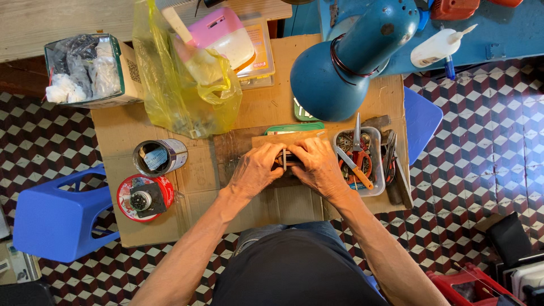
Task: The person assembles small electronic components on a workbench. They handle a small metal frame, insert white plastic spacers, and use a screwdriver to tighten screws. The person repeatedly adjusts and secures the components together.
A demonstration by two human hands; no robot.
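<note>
Cardboard covers the low work table (187, 198) set on a chequered tile floor, under a blue desk lamp (345, 62). Both hands meet at its middle over a wooden board (283, 139): the left hand (255, 170) and the right hand (318, 165) each pinch 1 small dark part (286, 160) between their fingertips, just beside the clear tray of tools (374, 187). To work it well, I judge the wrists should rest on the cardboard, the grip stay light, and the part sit flat against the board under the lamp's light.
</note>
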